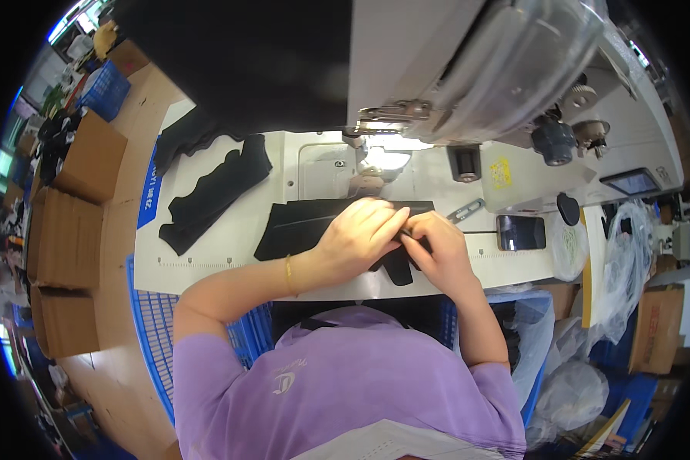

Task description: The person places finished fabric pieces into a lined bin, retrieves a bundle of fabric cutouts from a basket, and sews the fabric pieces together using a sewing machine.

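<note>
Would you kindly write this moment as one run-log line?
left hand: on black fabric | right hand: beside left, fingers at same fabric | sewing machine: light on at needle area | phone: on table, right side

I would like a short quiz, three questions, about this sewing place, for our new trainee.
1. True or false: both the left hand and the right hand touch the black fabric.
2. Where does the phone lie? A) left of the left hand; B) right of the right hand; C) on the black fabric.
3. Fill in the colour: the shirt is ____.

Key: 1 true; 2 B; 3 purple.
</note>
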Demonstrator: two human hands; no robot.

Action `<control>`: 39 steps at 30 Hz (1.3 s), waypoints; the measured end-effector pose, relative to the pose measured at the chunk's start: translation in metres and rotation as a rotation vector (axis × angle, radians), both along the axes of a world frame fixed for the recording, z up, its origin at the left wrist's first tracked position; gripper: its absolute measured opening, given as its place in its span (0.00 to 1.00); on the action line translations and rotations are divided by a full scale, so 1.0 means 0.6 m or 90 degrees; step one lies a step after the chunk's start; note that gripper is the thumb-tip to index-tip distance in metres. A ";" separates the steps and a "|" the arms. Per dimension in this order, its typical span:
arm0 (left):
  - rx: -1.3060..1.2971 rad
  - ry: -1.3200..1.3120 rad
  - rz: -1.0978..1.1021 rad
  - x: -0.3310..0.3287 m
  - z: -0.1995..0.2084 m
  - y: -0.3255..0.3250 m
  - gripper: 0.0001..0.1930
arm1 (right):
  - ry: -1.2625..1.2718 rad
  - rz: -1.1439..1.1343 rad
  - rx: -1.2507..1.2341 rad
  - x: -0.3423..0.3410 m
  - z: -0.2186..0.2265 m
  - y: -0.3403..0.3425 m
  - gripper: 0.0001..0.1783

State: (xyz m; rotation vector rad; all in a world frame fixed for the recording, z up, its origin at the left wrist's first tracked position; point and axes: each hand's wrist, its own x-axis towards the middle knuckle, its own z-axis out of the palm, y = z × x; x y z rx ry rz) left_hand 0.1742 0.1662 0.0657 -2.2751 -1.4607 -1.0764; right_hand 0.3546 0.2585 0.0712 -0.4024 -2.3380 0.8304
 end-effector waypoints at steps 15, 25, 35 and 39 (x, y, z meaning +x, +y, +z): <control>-0.448 -0.443 0.074 -0.168 0.148 -0.069 0.07 | 0.067 0.013 -0.221 -0.059 0.025 -0.022 0.12; -0.346 -0.550 0.090 -0.128 0.116 0.031 0.12 | 0.083 -0.005 -0.639 -0.101 0.065 -0.023 0.11; -0.341 -0.703 0.100 -0.127 0.114 0.039 0.09 | 0.107 -0.029 -0.646 -0.112 0.064 -0.012 0.14; -0.344 -0.707 0.070 -0.133 0.109 0.038 0.12 | 0.110 -0.038 -0.655 -0.115 0.063 -0.012 0.12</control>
